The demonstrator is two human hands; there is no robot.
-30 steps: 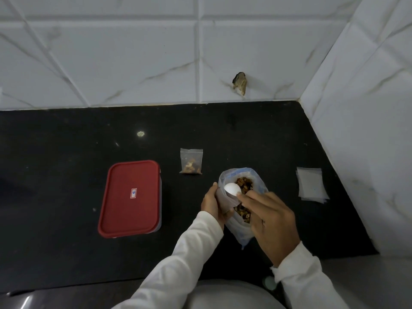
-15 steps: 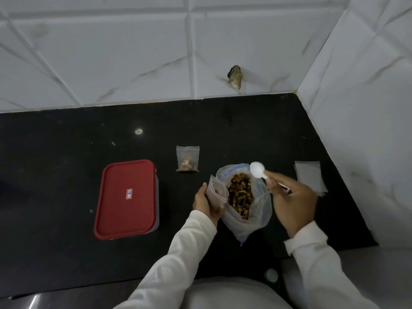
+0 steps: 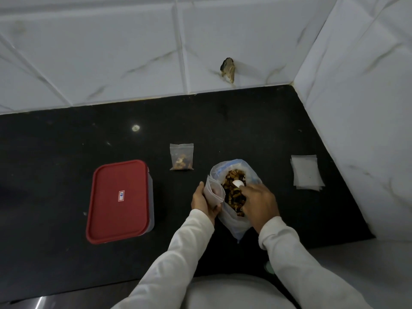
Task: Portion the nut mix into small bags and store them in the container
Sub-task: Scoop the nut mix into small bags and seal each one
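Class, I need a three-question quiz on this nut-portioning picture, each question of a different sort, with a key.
1. True or false: the red-lidded container is open.
2. Which hand holds the white scoop in the big bag of nut mix? A left hand; B right hand.
3. Fill in: the stack of empty bags lies to the ____ of the big bag.

Key: 1 false, its lid is on. 2 B; the left hand holds an open small bag. 3 right; the filled small bag lies behind, to the left.

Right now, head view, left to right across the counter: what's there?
Red-lidded container → filled small bag → left hand with an open small bag → big nut bag → stack of empty bags.
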